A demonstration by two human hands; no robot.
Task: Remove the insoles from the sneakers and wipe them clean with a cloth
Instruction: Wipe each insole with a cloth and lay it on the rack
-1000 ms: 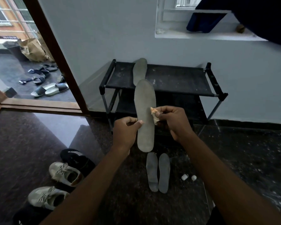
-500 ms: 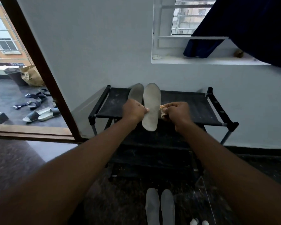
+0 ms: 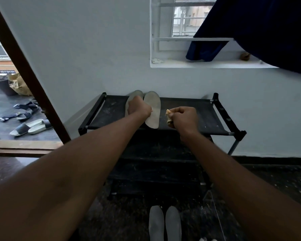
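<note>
Left hand (image 3: 139, 108): fingers curled, knuckles toward camera, thumb tip against left edge of pale insole (image 3: 153, 108); pinching or only touching, cannot tell. Pale insole flat on top shelf of shoe rack (image 3: 207, 117), far end at wall. Second insole (image 3: 135, 95) just beside it, mostly hidden under left fingers. Right hand (image 3: 184, 119): fingers clamped on crumpled cloth (image 3: 169, 117), just right of pale insole, apart from it. Two grey insoles (image 3: 156, 223) side by side on floor, well below both hands.
</note>
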